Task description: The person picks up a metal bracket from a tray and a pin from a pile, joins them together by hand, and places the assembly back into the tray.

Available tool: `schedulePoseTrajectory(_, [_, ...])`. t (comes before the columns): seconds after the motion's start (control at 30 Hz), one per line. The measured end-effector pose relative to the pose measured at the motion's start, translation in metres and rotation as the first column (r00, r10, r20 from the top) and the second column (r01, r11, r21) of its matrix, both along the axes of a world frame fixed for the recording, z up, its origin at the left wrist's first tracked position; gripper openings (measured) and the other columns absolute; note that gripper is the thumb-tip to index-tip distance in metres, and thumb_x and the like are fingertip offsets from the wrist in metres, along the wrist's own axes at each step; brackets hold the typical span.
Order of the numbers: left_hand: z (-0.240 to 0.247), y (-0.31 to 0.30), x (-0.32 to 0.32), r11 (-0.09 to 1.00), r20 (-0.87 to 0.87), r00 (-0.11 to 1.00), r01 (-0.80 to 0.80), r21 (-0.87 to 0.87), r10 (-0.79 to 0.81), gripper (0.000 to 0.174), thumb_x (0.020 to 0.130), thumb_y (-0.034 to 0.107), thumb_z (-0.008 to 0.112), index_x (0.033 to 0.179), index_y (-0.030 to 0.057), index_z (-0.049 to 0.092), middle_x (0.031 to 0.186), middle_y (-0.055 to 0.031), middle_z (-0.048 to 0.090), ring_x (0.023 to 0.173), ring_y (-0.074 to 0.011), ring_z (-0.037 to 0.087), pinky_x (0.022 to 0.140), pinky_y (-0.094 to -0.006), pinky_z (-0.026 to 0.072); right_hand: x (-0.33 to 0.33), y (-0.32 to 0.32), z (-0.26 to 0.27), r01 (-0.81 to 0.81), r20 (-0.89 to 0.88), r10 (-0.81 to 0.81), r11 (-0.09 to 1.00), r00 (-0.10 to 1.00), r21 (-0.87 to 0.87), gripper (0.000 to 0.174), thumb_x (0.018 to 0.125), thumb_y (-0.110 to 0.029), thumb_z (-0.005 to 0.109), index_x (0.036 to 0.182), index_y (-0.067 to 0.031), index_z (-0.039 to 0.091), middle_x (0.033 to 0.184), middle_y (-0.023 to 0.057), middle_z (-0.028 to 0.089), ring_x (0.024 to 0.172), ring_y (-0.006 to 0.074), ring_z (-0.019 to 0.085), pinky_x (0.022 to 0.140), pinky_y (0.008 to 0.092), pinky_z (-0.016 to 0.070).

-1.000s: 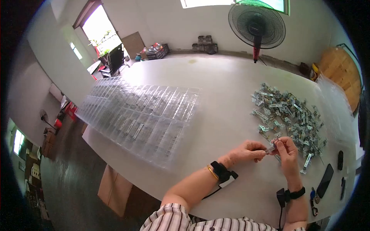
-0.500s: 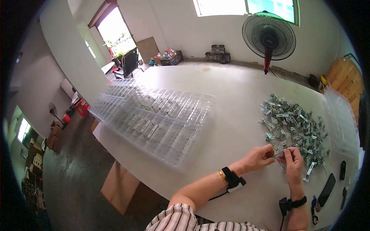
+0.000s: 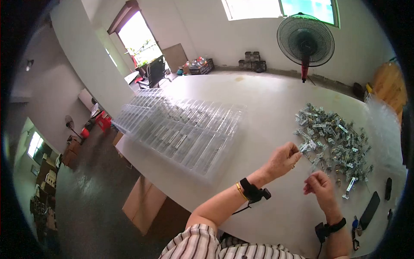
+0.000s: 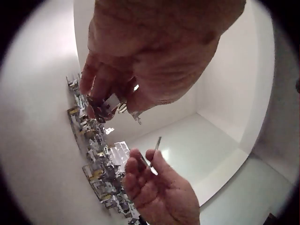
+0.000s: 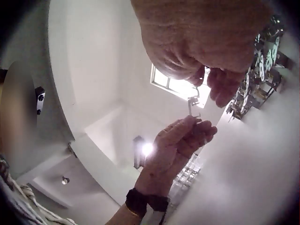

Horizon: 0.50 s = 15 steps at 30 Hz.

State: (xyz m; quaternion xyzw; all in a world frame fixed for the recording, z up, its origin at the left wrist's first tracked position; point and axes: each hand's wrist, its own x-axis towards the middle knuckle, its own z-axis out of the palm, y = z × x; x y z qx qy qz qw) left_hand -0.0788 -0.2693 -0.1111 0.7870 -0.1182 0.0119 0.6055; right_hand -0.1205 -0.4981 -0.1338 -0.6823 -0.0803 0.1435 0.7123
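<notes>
In the head view my left hand (image 3: pixel 296 154) is raised over the white table (image 3: pixel 258 108) and pinches a small metal part (image 3: pixel 304 147) at its fingertips. My right hand (image 3: pixel 314 178) hovers a little nearer to me, apart from the left, with its fingers curled. The left wrist view shows the left hand (image 4: pixel 105 101) gripping the metal part (image 4: pixel 108 104), and the right hand (image 4: pixel 149 157) pinching a thin metal pin (image 4: pixel 157 143). A heap of similar metal parts (image 3: pixel 334 144) lies on the table just beyond both hands.
Long clear plastic trays (image 3: pixel 185 129) cover the table's left half. More clear trays (image 3: pixel 384 125) are stacked at the right edge. A dark phone (image 3: pixel 370 209) and keys (image 3: pixel 354 231) lie near my right wrist. A standing fan (image 3: pixel 305 41) is behind the table, a cardboard box (image 3: pixel 144 203) below it.
The hands, joined on one part before, have come apart. The left hand lifted away with the metal part; the right hand drew back toward me holding the pin.
</notes>
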Motion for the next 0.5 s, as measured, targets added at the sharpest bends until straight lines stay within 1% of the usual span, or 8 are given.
schedulePoseTrajectory(0.03, [0.002,0.005,-0.002,1.0,0.038,0.999,-0.006,-0.009,0.006,0.021,0.096,0.017,0.064,0.097,-0.0035,0.061,0.079,-0.0043,0.065,0.071,-0.0092,0.059,0.064,-0.0279,0.0508,-0.003,-0.001,-0.003,-0.158,-0.078,0.157,0.987,0.985,-0.008,0.015,0.102,-0.016,0.056,0.099,-0.0021,0.061,0.088,0.0039,0.065,0.077,0.013,0.065,0.068,0.029,0.057])
schedulePoseTrajectory(0.07, [0.007,0.011,-0.005,1.0,0.034,0.999,-0.011,-0.003,0.011,0.021,0.096,0.017,0.064,0.097,-0.0035,0.061,0.079,-0.0043,0.065,0.071,-0.0092,0.059,0.064,-0.0279,0.0508,-0.005,0.0,-0.006,-0.163,-0.082,0.162,0.987,0.983,0.0,0.015,0.102,-0.016,0.056,0.099,-0.0021,0.061,0.088,0.0039,0.065,0.077,0.013,0.065,0.068,0.029,0.057])
schedulePoseTrajectory(0.13, [0.021,0.024,-0.012,0.997,0.016,0.998,-0.068,0.045,0.067,0.022,0.096,0.017,0.064,0.099,-0.0046,0.062,0.079,-0.0046,0.065,0.071,-0.0098,0.06,0.063,-0.0277,0.0507,-0.009,0.003,-0.014,-0.327,-0.164,0.303,0.935,0.939,-0.14,0.015,0.101,-0.015,0.057,0.097,-0.0013,0.062,0.084,0.004,0.066,0.076,0.0125,0.065,0.069,0.0283,0.0569])
schedulePoseTrajectory(0.17, [0.03,0.033,-0.017,0.994,0.027,0.996,-0.091,0.052,0.089,0.021,0.095,0.015,0.064,0.098,-0.0054,0.063,0.081,-0.006,0.067,0.072,-0.0101,0.061,0.064,-0.0263,0.0507,-0.009,0.002,-0.018,-0.38,-0.157,0.357,0.912,0.921,-0.154,0.015,0.1,-0.015,0.058,0.097,-0.001,0.062,0.086,0.0043,0.066,0.076,0.0119,0.065,0.069,0.027,0.0561])
schedulePoseTrajectory(0.2, [0.039,0.043,-0.021,0.994,0.021,0.996,-0.093,0.061,0.091,0.021,0.095,0.015,0.064,0.098,-0.0054,0.063,0.081,-0.006,0.067,0.072,-0.0101,0.061,0.064,-0.0263,0.0507,-0.01,0.002,-0.018,-0.383,-0.161,0.361,0.912,0.919,-0.144,0.015,0.1,-0.015,0.058,0.097,-0.001,0.062,0.086,0.0043,0.066,0.076,0.0119,0.065,0.069,0.027,0.0561])
schedulePoseTrajectory(0.33, [0.068,0.1,-0.034,0.898,0.191,0.944,-0.319,0.303,0.27,0.016,0.093,0.01,0.065,0.094,-0.0063,0.066,0.08,-0.0089,0.069,0.073,-0.0124,0.064,0.063,-0.0267,0.0531,-0.015,0.002,-0.018,-0.346,-0.122,0.329,0.923,0.936,-0.166,0.016,0.1,-0.015,0.057,0.096,-0.0002,0.063,0.085,0.0042,0.066,0.075,0.0115,0.064,0.07,0.0264,0.0544])
schedulePoseTrajectory(0.4, [0.086,0.131,-0.042,0.82,0.213,0.901,-0.432,0.375,0.377,0.017,0.092,0.01,0.064,0.096,-0.0066,0.066,0.081,-0.0104,0.071,0.073,-0.0134,0.067,0.064,-0.027,0.0537,-0.019,0.001,-0.016,-0.328,-0.12,0.312,0.932,0.942,-0.154,0.017,0.1,-0.015,0.057,0.096,0.0002,0.063,0.085,0.0041,0.066,0.075,0.0115,0.063,0.07,0.0264,0.0539])
schedulePoseTrajectory(0.5, [0.102,0.176,-0.057,0.646,0.257,0.8,-0.592,0.482,0.542,0.02,0.09,0.013,0.065,0.093,-0.0068,0.068,0.079,-0.0126,0.072,0.072,-0.014,0.068,0.065,-0.0267,0.054,-0.022,0.001,-0.011,-0.302,-0.102,0.291,0.946,0.951,-0.121,0.018,0.1,-0.015,0.056,0.096,0.001,0.063,0.084,0.0039,0.066,0.075,0.0116,0.063,0.071,0.0268,0.0536])
